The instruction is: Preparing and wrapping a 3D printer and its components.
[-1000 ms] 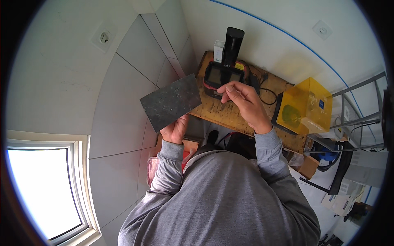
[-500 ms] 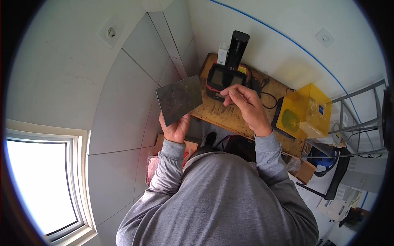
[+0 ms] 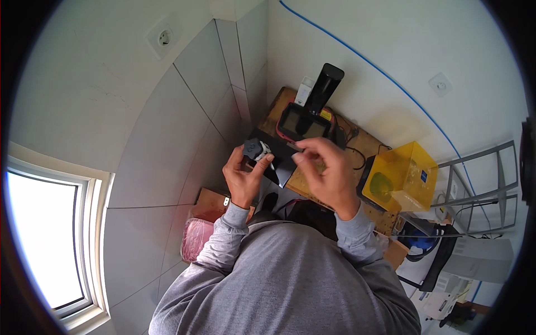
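My left hand (image 3: 240,180) grips a dark build plate (image 3: 283,166) by its mount, thumb and fingers closed around the side of a black lobed knob (image 3: 253,149). The plate is tilted, its flat dark part reaching toward my right hand. My right hand (image 3: 330,174) is at the plate's right edge, thumb and forefinger pinched together. A small dark sliver shows at those fingertips, too small to name. Just beyond both hands stands a resin 3D printer (image 3: 304,124) with a tall black column (image 3: 325,88).
The printer rests on a worn wooden table (image 3: 365,142) with black cables. A yellow transparent cover (image 3: 414,176) stands at the table's right. Grey metal shelving (image 3: 474,195) is farther right. A pink plastic bag (image 3: 196,239) lies low on the left, by the tiled wall (image 3: 159,178).
The build plate has turned over, from its flat face showing to its knob side, and sits lower and farther right in view. My right hand has come down, close to its edge.
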A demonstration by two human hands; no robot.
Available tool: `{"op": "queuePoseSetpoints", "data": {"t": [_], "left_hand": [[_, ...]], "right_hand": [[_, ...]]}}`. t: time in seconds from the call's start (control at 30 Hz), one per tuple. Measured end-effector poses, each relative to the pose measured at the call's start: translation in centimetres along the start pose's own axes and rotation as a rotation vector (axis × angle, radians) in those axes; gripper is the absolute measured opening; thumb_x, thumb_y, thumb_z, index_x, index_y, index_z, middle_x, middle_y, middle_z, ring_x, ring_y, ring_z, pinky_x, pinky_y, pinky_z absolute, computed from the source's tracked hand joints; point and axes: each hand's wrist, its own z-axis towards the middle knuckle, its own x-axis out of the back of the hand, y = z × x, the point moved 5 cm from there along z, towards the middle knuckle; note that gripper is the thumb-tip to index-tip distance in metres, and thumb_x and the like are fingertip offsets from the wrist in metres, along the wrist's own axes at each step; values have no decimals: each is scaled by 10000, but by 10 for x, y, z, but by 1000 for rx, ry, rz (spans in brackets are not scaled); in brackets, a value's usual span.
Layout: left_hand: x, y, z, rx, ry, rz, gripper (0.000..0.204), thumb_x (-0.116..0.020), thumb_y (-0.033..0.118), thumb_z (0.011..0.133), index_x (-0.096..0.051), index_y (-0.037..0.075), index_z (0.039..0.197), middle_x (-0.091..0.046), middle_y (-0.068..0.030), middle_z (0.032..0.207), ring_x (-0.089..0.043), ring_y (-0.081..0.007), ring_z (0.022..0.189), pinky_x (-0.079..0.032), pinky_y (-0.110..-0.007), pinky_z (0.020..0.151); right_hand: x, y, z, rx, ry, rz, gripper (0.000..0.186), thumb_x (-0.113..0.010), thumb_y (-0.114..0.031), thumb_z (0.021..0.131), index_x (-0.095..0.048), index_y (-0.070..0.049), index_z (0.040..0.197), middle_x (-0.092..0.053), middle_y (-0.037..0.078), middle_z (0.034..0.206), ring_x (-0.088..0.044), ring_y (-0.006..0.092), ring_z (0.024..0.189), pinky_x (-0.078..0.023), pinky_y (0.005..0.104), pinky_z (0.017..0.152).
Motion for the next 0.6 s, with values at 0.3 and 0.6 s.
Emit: {"op": "queuePoseSetpoints", "data": {"t": [0.3, 0.6], "left_hand": [[-38, -5, -5, -284, -53, 340, 467, -878, 117, 693, -746, 38, 1134, -728, -145, 1000, -699, -308, 840, -560, -377, 767], [-58, -18, 2, -346, -149, 346, 468, -806, 54, 668, -703, 25, 1123, -681, -146, 1027, -655, -360, 940, -539, -421, 819]], "right_hand": [[-53, 26, -4, 116, -207, -485, 453, -781, -231, 904, -656, -2, 1275, -624, 171, 1091, -685, 359, 936, -574, 445, 755], [-41, 56, -7, -48, -236, -497, 366, -774, -253, 923, -669, -1, 1167, -693, 205, 1018, -710, 364, 813, -562, 443, 663]]}}
